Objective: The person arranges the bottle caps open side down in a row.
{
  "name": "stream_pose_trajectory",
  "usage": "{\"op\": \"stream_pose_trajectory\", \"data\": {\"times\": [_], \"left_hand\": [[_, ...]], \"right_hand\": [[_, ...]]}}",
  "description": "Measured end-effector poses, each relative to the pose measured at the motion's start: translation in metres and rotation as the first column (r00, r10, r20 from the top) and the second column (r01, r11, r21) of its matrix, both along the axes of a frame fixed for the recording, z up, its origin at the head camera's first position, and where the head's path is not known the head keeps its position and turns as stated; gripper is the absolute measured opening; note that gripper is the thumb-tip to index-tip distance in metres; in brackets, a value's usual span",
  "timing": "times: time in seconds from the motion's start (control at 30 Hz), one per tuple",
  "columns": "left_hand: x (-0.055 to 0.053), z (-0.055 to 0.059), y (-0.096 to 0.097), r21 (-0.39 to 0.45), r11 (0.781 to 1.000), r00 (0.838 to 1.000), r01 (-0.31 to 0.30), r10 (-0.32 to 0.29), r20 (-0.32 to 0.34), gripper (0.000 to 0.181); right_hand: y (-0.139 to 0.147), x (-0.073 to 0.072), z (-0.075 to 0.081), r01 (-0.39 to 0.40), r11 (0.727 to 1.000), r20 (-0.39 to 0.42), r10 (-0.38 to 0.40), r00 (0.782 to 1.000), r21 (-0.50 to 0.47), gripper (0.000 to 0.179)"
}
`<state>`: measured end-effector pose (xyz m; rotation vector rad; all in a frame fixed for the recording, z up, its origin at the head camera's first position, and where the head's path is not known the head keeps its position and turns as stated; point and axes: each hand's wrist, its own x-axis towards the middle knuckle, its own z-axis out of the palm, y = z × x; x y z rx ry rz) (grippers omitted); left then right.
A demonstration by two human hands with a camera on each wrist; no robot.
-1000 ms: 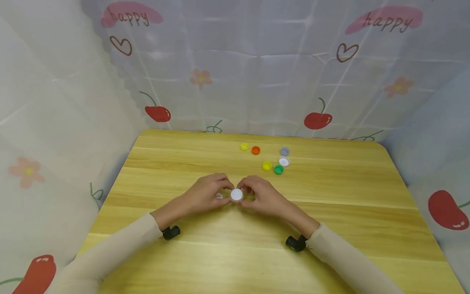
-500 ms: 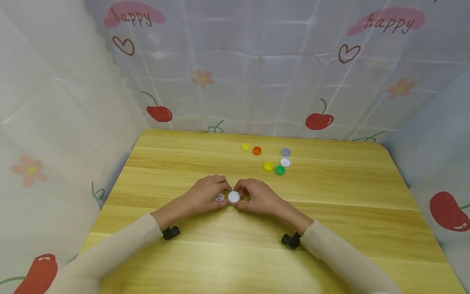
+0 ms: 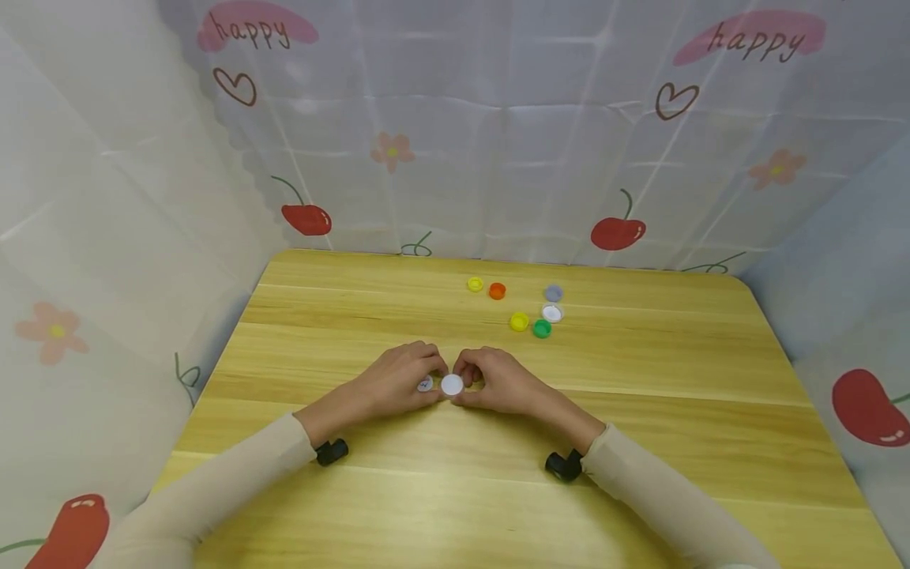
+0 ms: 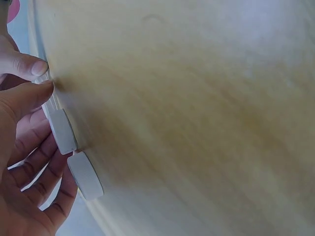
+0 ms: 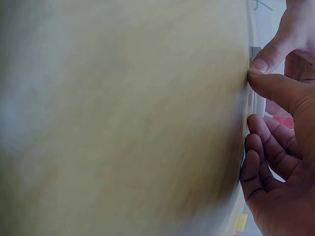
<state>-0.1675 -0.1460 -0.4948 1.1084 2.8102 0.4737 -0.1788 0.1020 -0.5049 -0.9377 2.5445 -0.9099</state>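
Note:
A white round bottle cap (image 3: 452,385) sits between both hands at the middle of the table. My left hand (image 3: 401,381) pinches its left side with thumb and fingers. From the right, my right hand (image 3: 503,382) holds it the same way, its other fingers curled. The thumb tips meet at the cap's near side in both wrist views and hide most of it. A white disc with a dark mark (image 3: 425,383) shows inside the curve of the left hand. The left wrist view has two white ridged caps, one (image 4: 62,131) beside the other (image 4: 85,175), near the left fingers.
Beyond the hands on the wooden table (image 3: 455,490) lie a near yellow cap (image 3: 519,322), a green cap (image 3: 543,329), a white cap (image 3: 552,314), a greyish-purple cap (image 3: 554,293), an orange cap (image 3: 497,292) and a far yellow cap (image 3: 475,284). A printed curtain encloses the table.
Both hands have shifted the white bottle cap slightly left and toward me. More of the marked white disc shows within the left hand's curve. The coloured caps have stayed put.

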Motion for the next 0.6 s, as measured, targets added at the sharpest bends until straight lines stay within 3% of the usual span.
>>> {"op": "stream_pose_trajectory", "data": {"times": [0.37,0.6], "left_hand": [[-0.004,0.008,0.003,-0.021,1.000,0.996,-0.017,0.019,0.083,0.042],[-0.025,0.011,0.025,0.007,1.000,0.997,0.007,-0.007,0.081,0.036]], "right_hand": [[0.017,0.003,0.006,0.009,0.999,0.023,-0.008,1.000,-0.039,0.041],[0.052,-0.002,0.013,0.120,0.987,0.026,-0.118,0.993,-0.103,0.033]]}}
